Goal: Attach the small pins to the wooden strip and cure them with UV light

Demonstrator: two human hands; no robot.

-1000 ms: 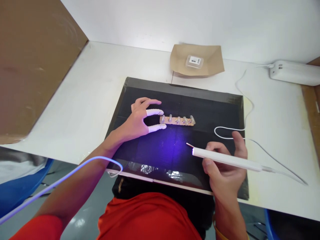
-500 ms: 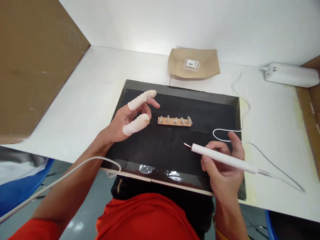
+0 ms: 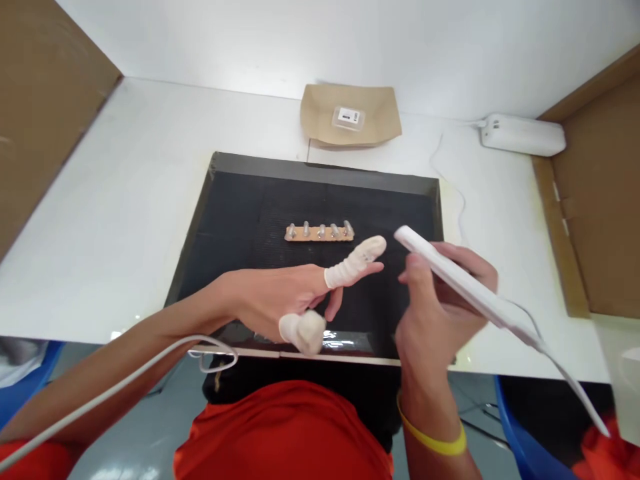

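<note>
My left hand (image 3: pixel 285 293) is over the near part of the black mat, with white finger cots on its thumb and forefinger. Its fingers are apart and hold nothing. In my right hand (image 3: pixel 435 313) is a white pen-shaped tool (image 3: pixel 465 287) with a cord at its rear, pointing up and left above the mat's right side. The metal tip seen earlier does not show now. Beyond my left hand, touched by neither hand, a narrow tan board (image 3: pixel 313 235) carries several clear bulb-like parts, perhaps LEDs, in a row.
The black mat (image 3: pixel 240 200) lies on a white table (image 3: pixel 125 167). A brown paper tray (image 3: pixel 320 100) at the back holds a small clear box (image 3: pixel 349 118). A white power strip (image 3: pixel 523 135) stands back right. Cardboard panels flank the table. A white cable (image 3: pixel 110 393) crosses my left forearm.
My left hand has moved right and nearer to me, its forefinger now close to the tool's front end. The tool has tilted more steeply. The whole view has shifted.
</note>
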